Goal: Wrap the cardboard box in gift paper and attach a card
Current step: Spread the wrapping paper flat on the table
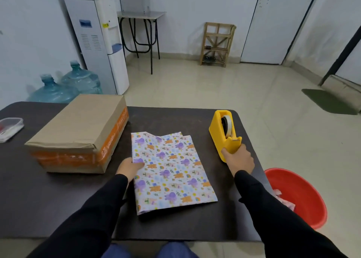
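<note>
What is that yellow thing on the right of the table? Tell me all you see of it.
It is a tape dispenser, a wedge of bright yellow plastic, as it looks. A roll of pale tape sits upright in its open slot, and a small cutter is at the low near end. It stands on the dark table, right of the folded gift paper. The right hand grips its near end.

Taped cardboard box (78, 132) beside folded gift paper (172, 171)

A plain office back room: water dispenser (97, 40), spare water jugs (64, 83), folding table (140, 15), tiled floor (214, 93).
</note>
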